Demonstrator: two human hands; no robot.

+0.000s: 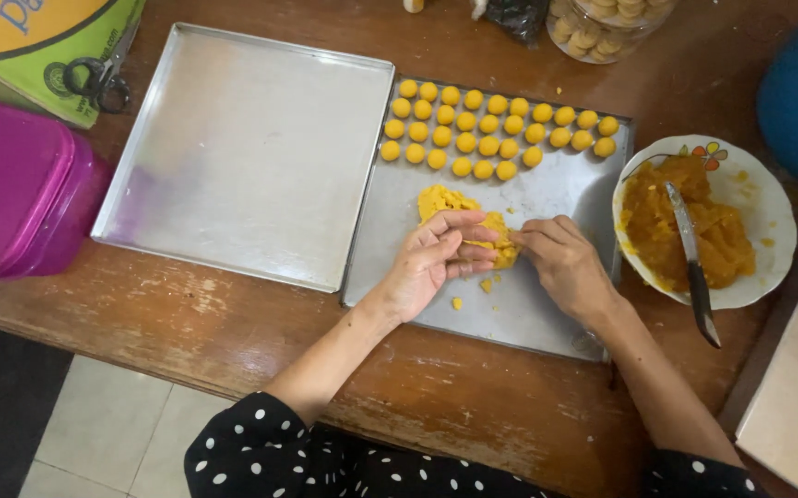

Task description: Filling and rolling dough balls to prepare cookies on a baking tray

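Both hands work one dough lump over the right tray.

Left hand: fingers curled, grasping the dough lump from 9 o'clock. Right hand: fingertips pinching the same lump from 3 o'clock. The lump rests at the centre of the right tray. Dough balls sit in rows at 12 o'clock on this tray; crumbs lie at 6 o'clock of the lump. The left tray adjoins at 9 o'clock. A bowl of orange filling with a knife stands at 3 o'clock on the worktop. A pink box lies far at 9 o'clock.
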